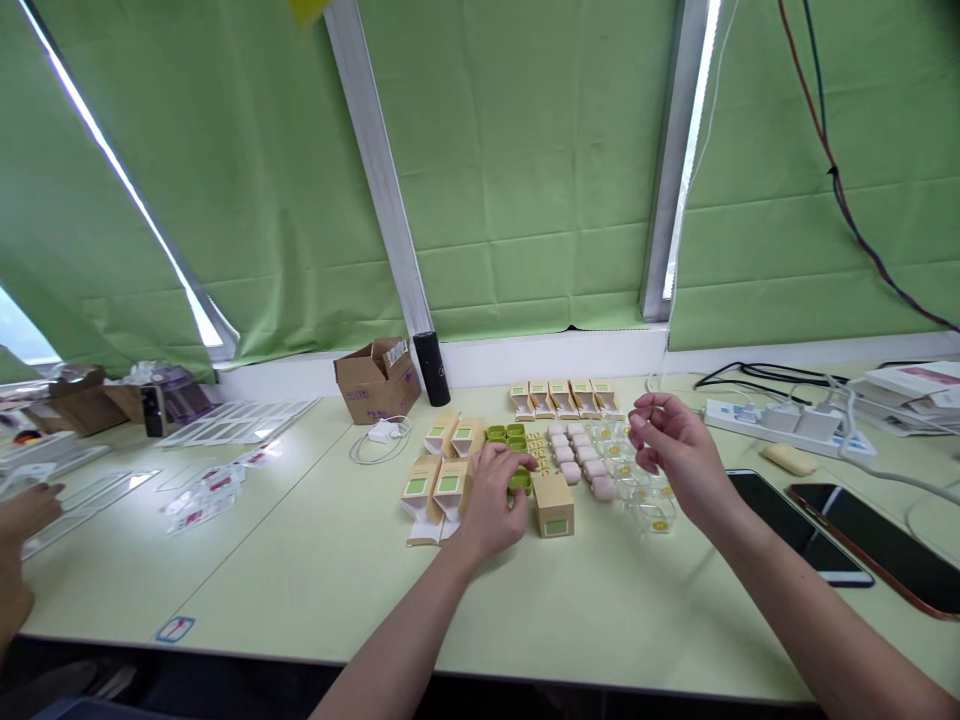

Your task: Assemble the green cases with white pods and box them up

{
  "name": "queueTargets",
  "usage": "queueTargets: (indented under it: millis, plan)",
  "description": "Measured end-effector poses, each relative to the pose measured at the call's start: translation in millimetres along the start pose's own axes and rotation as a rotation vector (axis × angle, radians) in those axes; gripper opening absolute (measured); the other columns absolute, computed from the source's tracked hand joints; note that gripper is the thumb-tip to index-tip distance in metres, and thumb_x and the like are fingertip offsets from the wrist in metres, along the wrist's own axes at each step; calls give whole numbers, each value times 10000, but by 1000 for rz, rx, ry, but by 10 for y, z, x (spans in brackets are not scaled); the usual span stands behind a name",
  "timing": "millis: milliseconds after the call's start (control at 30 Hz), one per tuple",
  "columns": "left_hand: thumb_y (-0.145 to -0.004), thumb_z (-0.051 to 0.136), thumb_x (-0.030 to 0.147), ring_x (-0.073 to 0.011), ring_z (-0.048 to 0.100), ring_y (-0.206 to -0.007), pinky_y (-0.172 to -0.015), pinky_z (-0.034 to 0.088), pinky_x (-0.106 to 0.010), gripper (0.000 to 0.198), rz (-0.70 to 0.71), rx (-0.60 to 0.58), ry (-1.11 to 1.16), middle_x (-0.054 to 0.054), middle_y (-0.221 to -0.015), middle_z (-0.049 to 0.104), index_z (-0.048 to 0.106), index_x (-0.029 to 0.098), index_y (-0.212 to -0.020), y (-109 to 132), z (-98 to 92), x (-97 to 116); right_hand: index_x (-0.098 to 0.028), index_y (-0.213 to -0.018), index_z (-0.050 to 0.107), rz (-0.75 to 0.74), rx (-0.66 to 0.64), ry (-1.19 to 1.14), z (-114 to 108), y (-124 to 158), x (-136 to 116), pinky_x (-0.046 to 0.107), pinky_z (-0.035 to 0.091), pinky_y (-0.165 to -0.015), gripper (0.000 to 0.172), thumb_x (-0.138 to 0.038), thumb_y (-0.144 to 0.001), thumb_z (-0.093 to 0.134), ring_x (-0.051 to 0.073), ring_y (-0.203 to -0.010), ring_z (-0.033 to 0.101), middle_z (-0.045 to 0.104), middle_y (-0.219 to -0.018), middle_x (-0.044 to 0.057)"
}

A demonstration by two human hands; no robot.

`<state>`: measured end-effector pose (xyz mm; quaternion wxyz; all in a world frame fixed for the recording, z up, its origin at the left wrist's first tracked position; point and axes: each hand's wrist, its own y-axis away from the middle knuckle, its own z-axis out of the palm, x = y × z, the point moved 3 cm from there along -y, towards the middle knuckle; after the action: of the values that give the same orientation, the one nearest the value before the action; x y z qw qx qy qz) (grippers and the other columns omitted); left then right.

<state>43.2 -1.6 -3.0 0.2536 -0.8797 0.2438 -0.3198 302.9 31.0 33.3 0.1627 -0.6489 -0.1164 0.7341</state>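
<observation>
My left hand (496, 500) reaches over a group of small green cases (516, 432). Its thumb and forefinger close around one green case (520, 483), largely covered by the fingers. Beside that hand stands a closed kraft box (554, 506) with a green label. Open kraft boxes (436, 486) with white inner flaps lie to its left. My right hand (679, 450) is raised above the table, fingers loosely bent and apart, nothing visible in them. Nearest to it are clear plastic cases (654, 516) with yellow spots. Pale pink cases (590, 467) and small yellow pieces (537, 450) sit between the hands.
More kraft boxes (565, 398) line the back. A cardboard carton (377, 382) and black cylinder (431, 368) stand behind a white cable (382, 435). On the right are two phones (877, 545) and a power strip (791, 425). Another person's hand (28, 512) is at far left.
</observation>
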Motion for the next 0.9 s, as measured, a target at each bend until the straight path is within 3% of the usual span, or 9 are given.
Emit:
queueTargets:
  millis: [133,267,400,567,700,900]
  plan:
    - [-871,639,215,-348,477,-1265,-1035,412,-523,331,-5,-129,-10,-80,-1207,698,614,257,-1198,-25,21,108,-244,-1004,566,-114,123,150,-123,-227,114,242,368,-478,328,-475,-833,723,147,-670,473,543,-847,7]
    - [-834,765,333,-362,491,-1236,-1016,414,-519,477,-3,-229,-71,-83,-1266,681,584,272,-1271,-61,80,169,-237,-1041,573,-196,128,347,-160,-276,366,312,459,-657,269,-441,-888,658,185,-765,541,576,-837,8]
    - [-821,764,290,-352,552,-1120,-951,424,-488,496,71,-288,-153,-80,-1180,712,586,273,-1283,-123,105,221,-240,-1132,548,-169,87,413,-142,-193,536,313,449,-647,307,-448,-919,623,199,-771,551,575,-836,4]
    - [-788,734,223,-341,577,-1036,-870,453,-448,519,95,-359,-176,-88,-1065,716,611,274,-1289,-321,23,210,-253,-1168,528,-144,55,445,-111,-108,548,313,451,-653,309,-454,-942,593,201,-774,560,575,-842,-2]
    - [-838,721,271,-336,565,-1076,-899,454,-443,525,33,-330,-194,-90,-1120,710,593,293,-1347,-722,-155,37,-260,-1172,523,-145,37,434,-81,-66,521,311,445,-660,299,-456,-954,579,199,-776,556,564,-852,-1]
    - [-874,689,222,-334,537,-1221,-1008,421,-442,480,-115,-292,-425,-102,-1261,715,576,237,-1341,-1473,-312,-603,-268,-1184,525,-139,-16,431,-5,0,502,303,452,-644,290,-443,-960,583,196,-765,544,548,-852,-3]
